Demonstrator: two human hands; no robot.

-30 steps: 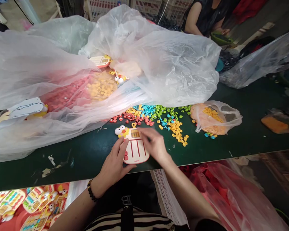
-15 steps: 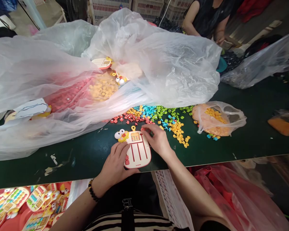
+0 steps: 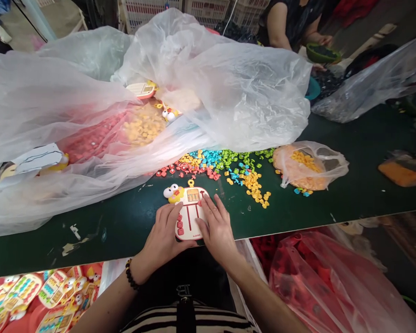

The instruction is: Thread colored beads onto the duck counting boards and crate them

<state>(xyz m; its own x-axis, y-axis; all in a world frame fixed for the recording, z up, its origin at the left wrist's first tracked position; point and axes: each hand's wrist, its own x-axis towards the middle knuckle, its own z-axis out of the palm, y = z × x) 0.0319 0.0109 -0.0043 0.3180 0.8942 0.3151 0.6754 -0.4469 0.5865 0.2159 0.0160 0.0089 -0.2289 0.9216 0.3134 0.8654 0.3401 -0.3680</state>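
Note:
A white toy slider board [image 3: 191, 226] with dark red slots and a yellow duck head with bulging eyes [image 3: 174, 193] lies on the green table. My left hand [image 3: 162, 229] grips its left side, thumb along the lower edge. Red pieces [image 3: 180, 225] sit in the leftmost slot, beside those fingers. My right hand [image 3: 217, 226] lies over the board's right side with fingers stretched out, fingertips near the upper right slot. A bit of red shows at those fingertips; most of it is hidden. Beyond the board lie loose red pieces [image 3: 211, 174].
Blue, green and yellow pieces [image 3: 253, 182] are scattered behind the board. A plastic bag of yellow pieces [image 3: 300, 169] lies to the right. Large clear plastic bags [image 3: 229, 92] cover the back. Finished-looking boards [image 3: 24, 291] fill a red container below left. Across the table, a co-worker's hand holds a green bowl [image 3: 322, 53].
My right hand has come down from the board's top right corner and now lies flatter across its right side. More red pieces show by my left fingers. A co-worker's green bowl has appeared.

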